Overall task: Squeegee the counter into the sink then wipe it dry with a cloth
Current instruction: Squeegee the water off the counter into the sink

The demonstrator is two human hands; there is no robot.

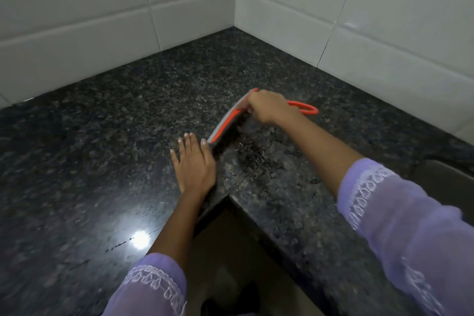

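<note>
The squeegee [225, 124] sits near the middle of the frame on the dark granite bench [107, 151], its long blade running from lower left to upper right and its orange loop handle pointing right. The right hand [266, 108] is clenched around the handle, hiding the joint with the blade. The left hand [193, 164] lies flat, fingers spread, just beside the blade's lower end, which is blurred.

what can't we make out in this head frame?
- Sink: cut off by the right frame edge, only a corner shows.
- Squeegee handle grip: covered by the right hand.
- Cloth: none in view.
- Water on the counter: glare and blur hide how wet it is.
- Left hand: flat, empty.
</note>
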